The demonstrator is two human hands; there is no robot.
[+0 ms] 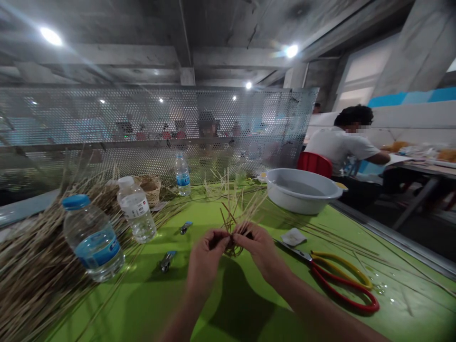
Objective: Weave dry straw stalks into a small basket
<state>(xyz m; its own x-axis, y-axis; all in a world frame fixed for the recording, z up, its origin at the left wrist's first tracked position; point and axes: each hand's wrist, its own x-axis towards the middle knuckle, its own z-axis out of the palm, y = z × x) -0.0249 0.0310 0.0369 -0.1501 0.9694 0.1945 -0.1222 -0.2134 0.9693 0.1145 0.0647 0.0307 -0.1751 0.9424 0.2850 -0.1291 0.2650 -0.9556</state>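
A small half-woven basket (233,250) of thin straw-coloured strands is between my hands above the green table, its loose ends fanning upward and to the right. My left hand (210,249) pinches the weave from the left, thumb and forefinger closed at its rim. From the right, my right hand (258,244) grips the strands close by, its fingertips almost meeting those of the left. Just what lies under the fingertips is hidden. Right of my hands lie scissors (333,273) with one red and one yellow handle. Two small metal clips (167,261) rest to the left.
A large pile of dry strands (32,266) fills the left side, with water bottles (94,242) beside it. Further back are a small woven basket (151,190) and a grey basin (302,190). Behind the table stands a perforated metal screen (142,118); a person (342,137) sits at right.
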